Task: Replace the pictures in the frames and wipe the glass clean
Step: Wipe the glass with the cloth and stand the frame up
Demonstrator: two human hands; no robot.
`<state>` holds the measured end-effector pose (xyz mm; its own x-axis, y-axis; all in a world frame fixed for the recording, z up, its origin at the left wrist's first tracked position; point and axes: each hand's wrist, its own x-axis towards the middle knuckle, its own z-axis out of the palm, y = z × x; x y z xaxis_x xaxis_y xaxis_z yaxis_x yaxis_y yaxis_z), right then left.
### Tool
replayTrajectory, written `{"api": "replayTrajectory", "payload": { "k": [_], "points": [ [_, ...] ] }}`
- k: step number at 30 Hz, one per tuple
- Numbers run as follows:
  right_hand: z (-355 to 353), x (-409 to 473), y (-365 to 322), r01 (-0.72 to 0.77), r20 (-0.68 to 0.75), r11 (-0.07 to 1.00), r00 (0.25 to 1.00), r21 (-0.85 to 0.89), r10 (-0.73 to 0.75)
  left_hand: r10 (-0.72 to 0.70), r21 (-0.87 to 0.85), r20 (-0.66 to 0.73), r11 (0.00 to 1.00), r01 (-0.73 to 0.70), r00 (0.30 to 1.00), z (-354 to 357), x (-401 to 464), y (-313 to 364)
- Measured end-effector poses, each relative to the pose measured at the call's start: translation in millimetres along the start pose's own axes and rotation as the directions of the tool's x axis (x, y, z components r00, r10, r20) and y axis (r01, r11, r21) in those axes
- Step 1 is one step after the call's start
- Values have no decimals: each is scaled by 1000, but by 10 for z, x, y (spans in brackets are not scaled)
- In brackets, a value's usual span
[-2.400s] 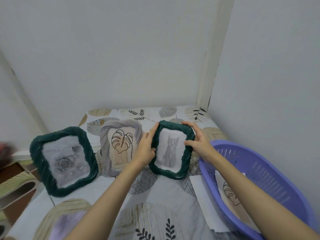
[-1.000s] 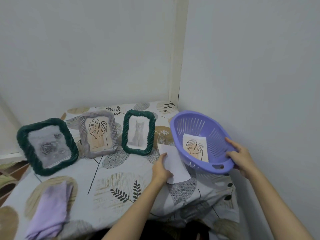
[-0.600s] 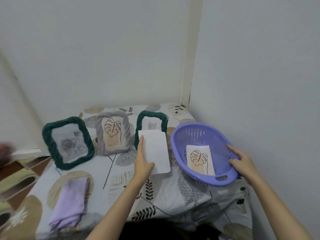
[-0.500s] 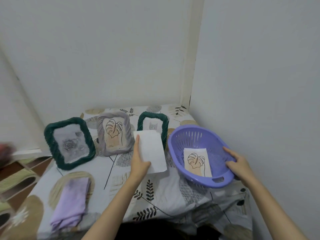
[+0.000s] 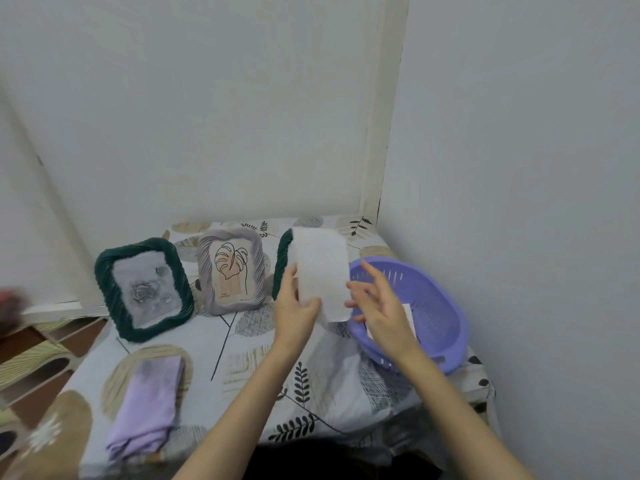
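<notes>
While the purple cloth [image 5: 147,396] lies folded at the left of the desk [image 5: 221,344], three frames stand behind it: a dark green frame [image 5: 143,289] with a rose picture, a grey frame [image 5: 231,270] with a leaf drawing, and a green frame [image 5: 281,263] mostly hidden. The left hand [image 5: 294,311] pinches a white paper [image 5: 322,271] held up before that frame. The right hand [image 5: 381,306] hovers just beside the paper, fingers [image 5: 372,275] spread and holding nothing, above the purple basket [image 5: 436,306].
</notes>
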<state>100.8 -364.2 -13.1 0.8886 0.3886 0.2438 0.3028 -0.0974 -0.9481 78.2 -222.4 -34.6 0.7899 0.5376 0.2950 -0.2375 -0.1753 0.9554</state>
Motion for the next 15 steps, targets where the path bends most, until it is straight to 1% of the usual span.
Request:
{"api": "replayTrajectory", "payload": {
  "k": [2,4,6,8,10,12,13,14,15],
  "points": [
    [154,42,-49,-11,-10,993,1000,119,13,55,35,115,998,-59,992,34,-49,8],
    [192,68,-70,-32,-30,971,999,235,40,68,41,261,996,-81,963,58,-117,35],
    [164,75,-61,-41,-66,956,996,290,63,61,36,347,996,-79,936,70,-139,58],
    [97,101,12,-73,-137,959,984,273,114,54,50,396,995,-81,917,82,-124,85],
    [7,114,64,-106,-210,966,965,234,157,84,120,411,982,-145,908,110,-123,122],
    [-118,147,109,-146,-246,958,947,247,207,126,301,350,923,-239,928,165,-78,89],
    [-195,174,131,-176,-252,951,937,254,241,108,387,313,893,-231,944,203,-47,68],
    [-273,218,162,-203,-246,942,931,268,270,53,424,294,888,-179,954,242,-26,71],
    [-352,263,187,-233,-232,934,926,272,299,-9,391,302,913,-115,953,293,-1,76]
  ]
}}
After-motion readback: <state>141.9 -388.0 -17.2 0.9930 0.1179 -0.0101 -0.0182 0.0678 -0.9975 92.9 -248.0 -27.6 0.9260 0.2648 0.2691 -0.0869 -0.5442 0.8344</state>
